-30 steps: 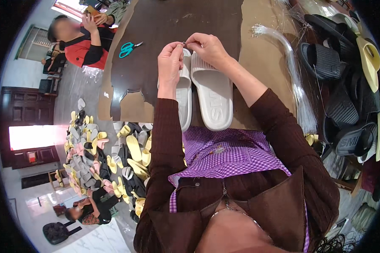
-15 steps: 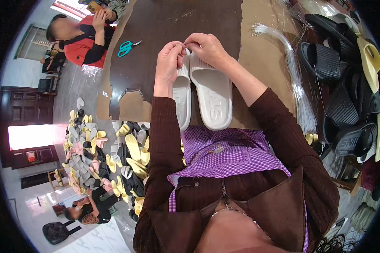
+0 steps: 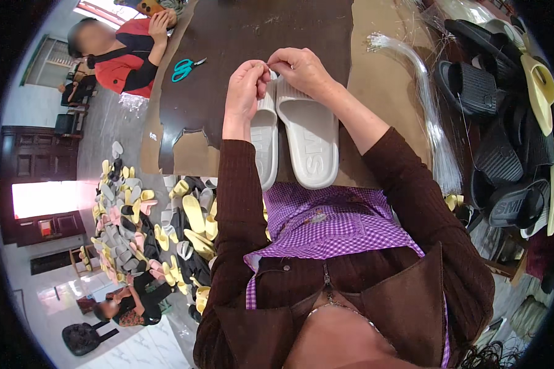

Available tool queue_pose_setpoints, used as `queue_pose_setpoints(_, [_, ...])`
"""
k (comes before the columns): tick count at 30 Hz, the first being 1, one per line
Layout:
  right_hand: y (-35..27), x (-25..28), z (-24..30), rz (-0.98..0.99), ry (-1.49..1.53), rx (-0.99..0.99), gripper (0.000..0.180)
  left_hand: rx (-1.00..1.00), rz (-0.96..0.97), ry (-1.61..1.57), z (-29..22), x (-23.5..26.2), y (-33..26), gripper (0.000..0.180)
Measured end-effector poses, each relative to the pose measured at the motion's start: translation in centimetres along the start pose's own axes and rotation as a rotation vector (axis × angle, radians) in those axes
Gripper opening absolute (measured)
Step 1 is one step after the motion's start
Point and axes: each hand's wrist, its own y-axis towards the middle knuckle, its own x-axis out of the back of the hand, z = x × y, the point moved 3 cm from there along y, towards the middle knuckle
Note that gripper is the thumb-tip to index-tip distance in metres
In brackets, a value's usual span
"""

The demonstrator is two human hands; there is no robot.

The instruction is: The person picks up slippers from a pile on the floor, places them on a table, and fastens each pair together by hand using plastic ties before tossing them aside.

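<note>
A pair of off-white slide slippers lies side by side on the dark tabletop, toes pointing away from me. Over their toe ends, my left hand [image 3: 246, 89] and my right hand [image 3: 305, 72] meet, fingertips pinched together. Whatever sits between the fingertips is too small to make out. The left slipper [image 3: 265, 147] is partly covered by my left hand and wrist. My right hand lies over the strap of the right slipper [image 3: 314, 144], whose footbed and heel show fully.
Teal-handled scissors [image 3: 188, 66] lie left of my hands. On the right are a bundle of clear plastic strands [image 3: 429, 117] and heaped black slippers [image 3: 477, 92] with a yellow slipper [image 3: 537, 95]. A person in red [image 3: 120, 67] stands at the far left; many slippers [image 3: 194, 212] cover the floor.
My hands stay pinched together in almost the same place, the left shifting very slightly. The person in red has moved their hands and phone a little to the right.
</note>
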Motion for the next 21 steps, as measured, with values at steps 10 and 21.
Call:
queue_pose_setpoints(10, [-0.07, -0.03, -0.05, 0.013, -0.027, -0.024, 0.012, 0.004, 0.012, -0.010, 0.18, 0.10, 0.00, 0.011])
queue_pose_setpoints(21, [-0.03, -0.14, -0.23, 0.005, -0.030, 0.027, 0.011, 0.069, 0.020, -0.010, 0.33, 0.45, 0.29, 0.010])
